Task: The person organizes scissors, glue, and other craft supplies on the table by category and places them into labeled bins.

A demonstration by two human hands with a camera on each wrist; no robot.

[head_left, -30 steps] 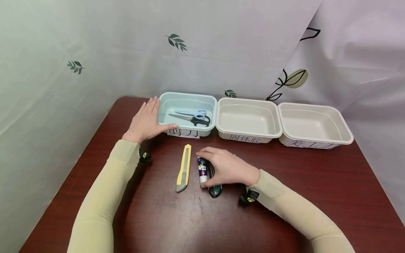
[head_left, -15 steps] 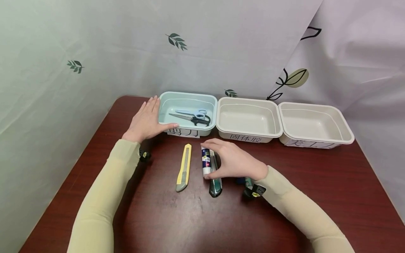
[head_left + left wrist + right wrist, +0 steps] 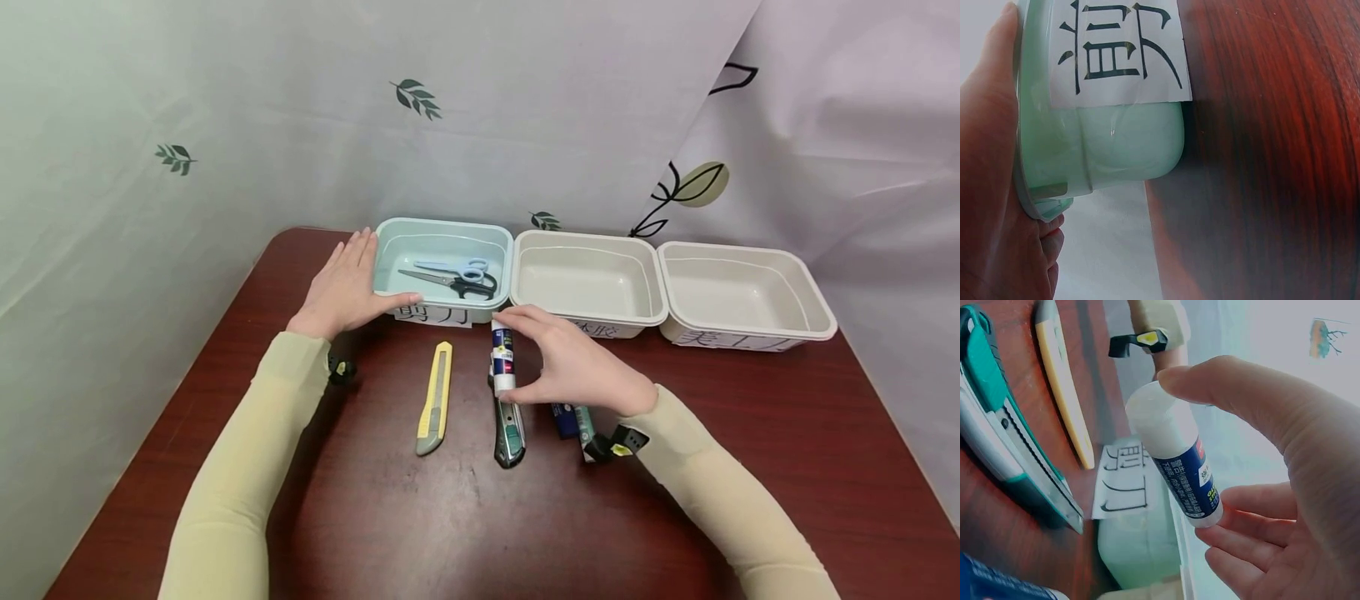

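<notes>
My right hand (image 3: 581,362) pinches a white-capped navy glue stick (image 3: 504,360) by its two ends, thumb on one and fingertips at the other. In the right wrist view, the glue stick (image 3: 1175,450) hangs off the table. Beneath it lies a green-and-silver utility knife (image 3: 510,437), partly covered from the head camera. My left hand (image 3: 337,287) rests at the near left corner of a light blue bin (image 3: 405,250), straight fingers along its side and thumb on its front rim. Inside that bin are light blue scissors (image 3: 472,270) and black-handled scissors (image 3: 474,288).
A yellow utility knife (image 3: 435,400) lies left of the green one. A dark blue tube (image 3: 566,421) and a teal tube (image 3: 584,427) lie partly hidden under my right wrist. Two beige labelled bins, middle (image 3: 588,275) and right (image 3: 742,296), stand beside the blue one.
My right hand has lifted the glue stick and moved it away from me and slightly right, toward the bins. The tubes have come into view beneath the wrist. My left hand stays put.
</notes>
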